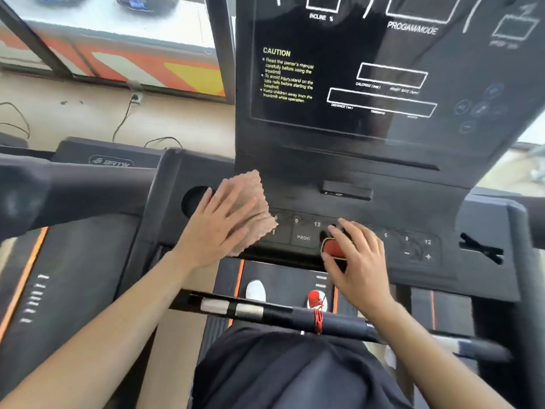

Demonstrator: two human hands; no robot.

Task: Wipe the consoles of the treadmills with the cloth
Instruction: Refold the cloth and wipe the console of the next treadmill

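A black treadmill console (368, 178) fills the upper middle, with a glossy display panel and a row of buttons along its lower edge. My left hand (218, 228) lies flat, fingers spread, on a pinkish-beige waffle cloth (252, 199) and presses it onto the left end of the button row. My right hand (356, 258) is curled around the red safety key (333, 248) at the middle of the button row, with fingertips touching it.
A cup holder hole (191, 200) sits just left of the cloth. The front handlebar (295, 315) with metal sensors and a red cord crosses below my hands. A second treadmill (109, 162) stands to the left, with cables and a wall socket beyond it.
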